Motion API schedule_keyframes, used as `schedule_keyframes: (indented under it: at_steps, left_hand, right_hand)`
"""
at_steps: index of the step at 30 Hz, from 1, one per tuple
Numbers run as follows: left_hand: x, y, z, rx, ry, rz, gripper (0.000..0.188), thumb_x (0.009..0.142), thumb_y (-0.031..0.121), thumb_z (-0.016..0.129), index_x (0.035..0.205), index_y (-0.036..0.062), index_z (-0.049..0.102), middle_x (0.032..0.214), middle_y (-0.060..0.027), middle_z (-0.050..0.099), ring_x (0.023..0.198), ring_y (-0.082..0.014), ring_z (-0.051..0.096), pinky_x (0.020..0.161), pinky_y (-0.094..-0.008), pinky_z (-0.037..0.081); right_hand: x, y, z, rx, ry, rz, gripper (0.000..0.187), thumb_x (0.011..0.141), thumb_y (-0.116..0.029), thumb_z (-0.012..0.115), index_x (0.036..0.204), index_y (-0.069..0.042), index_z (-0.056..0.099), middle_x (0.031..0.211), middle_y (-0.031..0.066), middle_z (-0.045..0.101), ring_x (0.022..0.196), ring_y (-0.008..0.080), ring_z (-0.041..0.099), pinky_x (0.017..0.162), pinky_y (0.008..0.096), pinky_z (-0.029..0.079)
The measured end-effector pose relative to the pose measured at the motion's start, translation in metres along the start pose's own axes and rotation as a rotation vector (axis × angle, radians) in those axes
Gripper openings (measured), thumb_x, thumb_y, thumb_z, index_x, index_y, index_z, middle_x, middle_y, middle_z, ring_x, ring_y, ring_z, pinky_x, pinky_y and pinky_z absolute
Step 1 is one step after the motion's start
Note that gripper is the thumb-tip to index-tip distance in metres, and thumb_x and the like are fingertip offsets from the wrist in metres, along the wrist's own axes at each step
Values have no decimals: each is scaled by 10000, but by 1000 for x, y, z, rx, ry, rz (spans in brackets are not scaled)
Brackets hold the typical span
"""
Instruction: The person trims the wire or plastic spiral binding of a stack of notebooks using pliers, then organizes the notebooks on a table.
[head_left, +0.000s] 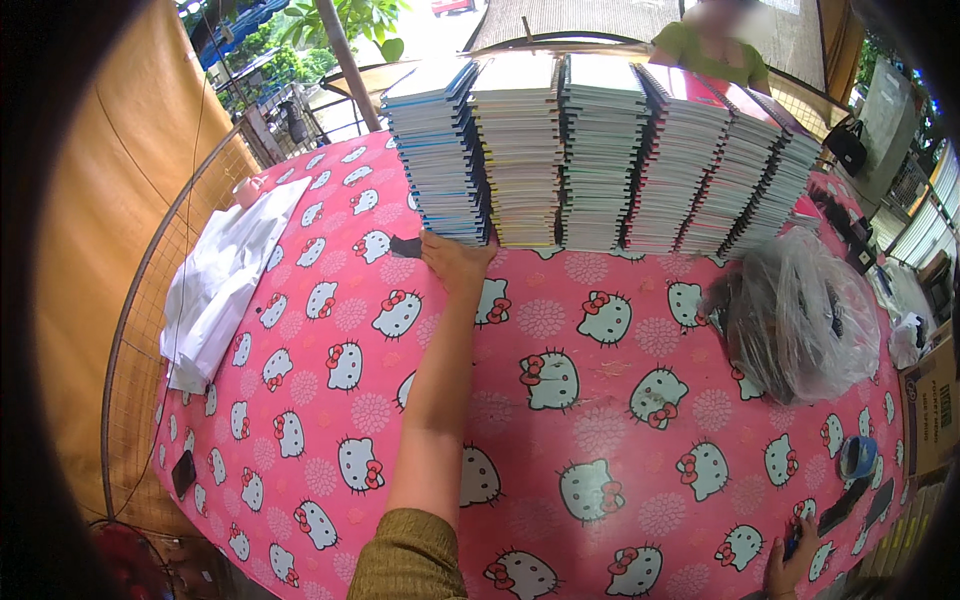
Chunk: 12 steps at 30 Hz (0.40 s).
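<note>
Tall stacks of spiral-bound notebooks (pixel 515 150) stand side by side at the far side of the table. My left hand (pixel 457 262) reaches to the foot of the leftmost stack (pixel 435 150), which has blue edges. Its thumb and fingers grip the near bottom end of that stack, spread across its width. A small flat black piece (pixel 406 247) lies just left of my fingers. At the lower right, my right hand (pixel 788 568) is closed on a small dark-blue object (pixel 793 540), whose kind is too small to make out. Part of that hand is cut off by the lower edge.
The table has a pink cat-print cover (pixel 540 440). White sheeting (pixel 235 270) and a phone (pixel 183 474) lie at left. At right are a clear plastic bag (pixel 800 320), a blue tape roll (pixel 858 457) and a cardboard box (pixel 932 400). A person in green (pixel 710 55) is behind the stacks.
</note>
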<state>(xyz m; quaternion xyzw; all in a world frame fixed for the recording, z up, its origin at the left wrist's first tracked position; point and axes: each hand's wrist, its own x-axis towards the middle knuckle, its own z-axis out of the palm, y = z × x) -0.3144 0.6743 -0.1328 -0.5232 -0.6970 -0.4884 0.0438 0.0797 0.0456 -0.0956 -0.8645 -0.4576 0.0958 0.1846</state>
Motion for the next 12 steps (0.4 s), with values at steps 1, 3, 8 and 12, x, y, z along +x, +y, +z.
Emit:
schedule_keyframes:
  at_steps: [1,3,8,12]
  left_hand:
    - [-3,6,1,-4,-19,-30,1163,442,360,893,1273,-123,240,1183,-286,445,1113,-421,454,973,-458,387]
    - [-3,3,3,3,-14,-13,1181,444,389,891,1280,-128,238,1190,-285,444,1127,-415,452,981,-454,384]
    - [-2,7,-6,-57,-133,-77,1219,485,393,885,1346,-125,193,1298,-293,390,1229,-422,381,1080,-440,316]
    - [1,24,3,-77,-110,89,1191,512,419,874,1402,-7,209,1324,-278,387,1248,-419,376,1085,-432,313]
  right_hand:
    - [-3,6,1,-3,0,8,544,906,-97,580,1358,67,325,1422,205,385,1273,304,444,1054,393,373]
    - [-6,15,5,2,-8,12,558,906,-110,584,1364,67,319,1442,205,359,1277,308,440,1054,392,373]
    - [-15,2,7,-111,174,-47,545,832,-257,599,1279,17,453,1386,233,406,1286,403,361,1067,489,250]
    - [-12,1,5,-174,171,-26,560,786,-222,632,1274,-5,464,1396,208,412,1290,399,365,1075,514,242]
